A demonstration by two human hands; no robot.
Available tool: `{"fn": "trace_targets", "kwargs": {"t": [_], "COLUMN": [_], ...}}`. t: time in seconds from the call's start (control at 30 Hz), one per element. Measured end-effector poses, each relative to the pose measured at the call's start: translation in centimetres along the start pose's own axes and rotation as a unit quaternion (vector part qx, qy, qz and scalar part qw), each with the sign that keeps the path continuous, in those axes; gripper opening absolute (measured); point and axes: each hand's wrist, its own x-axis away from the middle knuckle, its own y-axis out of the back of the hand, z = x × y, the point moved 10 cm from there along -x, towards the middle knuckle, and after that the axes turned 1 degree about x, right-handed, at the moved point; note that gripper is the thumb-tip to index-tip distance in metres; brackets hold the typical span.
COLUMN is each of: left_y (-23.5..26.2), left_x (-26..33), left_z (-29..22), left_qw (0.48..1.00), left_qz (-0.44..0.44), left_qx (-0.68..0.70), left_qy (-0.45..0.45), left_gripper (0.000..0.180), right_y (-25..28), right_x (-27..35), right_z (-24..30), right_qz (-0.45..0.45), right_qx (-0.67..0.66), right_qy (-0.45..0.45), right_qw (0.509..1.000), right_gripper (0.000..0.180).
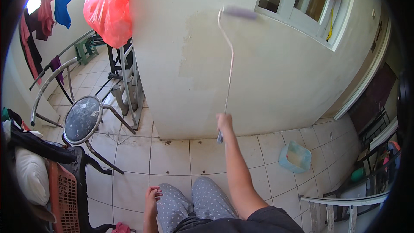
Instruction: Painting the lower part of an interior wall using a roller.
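Holds the roller by its handle in the closed grip of the right hand, with the blurred sleeve up at the wall, near the lower left corner of the window. Holds the left hand beside the left knee in a slack, half-curled grip. Has a blue tub on the floor to the right and a chair to the left

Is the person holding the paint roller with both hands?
No, only the right hand grips the paint roller, while the left hand is apart from it.
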Motion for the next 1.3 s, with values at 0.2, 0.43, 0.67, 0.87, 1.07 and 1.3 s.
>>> {"fn": "trace_targets", "kwargs": {"t": [0.2,0.43,0.67,0.87,1.07,1.3], "left_y": [-2.0,-1.6,-1.7,-3.9,-4.5,0.4], "left_x": [-0.4,0.6,0.3,-0.2,0.8,0.7], "left_z": [-0.3,0.9,0.5,-2.5,0.2,3.8], "left_qw": [1.0,0.999,0.999,0.999,0.998,0.998], "left_qz": [0.026,0.02,0.017,0.032,0.056,-0.003], "left_qx": [-0.007,-0.007,-0.015,0.004,0.005,-0.007], "left_qy": [0.004,0.025,0.044,-0.023,0.015,0.07], "left_gripper": [0.02,0.02,0.019,0.019,0.019,0.019], "right_y": [-0.3,-0.3,0.4,-2.5,-11.4,-12.0], "right_x": [3.5,16.7,5.9,2.4,12.8,19.6], "right_z": [-6.1,-27.4,-5.6,8.2,-16.5,-21.2], "right_qz": [-0.068,0.06,-0.098,-0.024,0.066,0.036], "right_qx": [0.105,0.218,0.181,0.087,0.128,0.178], "right_qy": [-0.004,-0.184,0.02,0.047,-0.13,-0.151], "right_qw": [0.992,0.957,0.978,0.995,0.981,0.972], "right_gripper": [0.03,0.04,0.04,0.036,0.047,0.04]}}
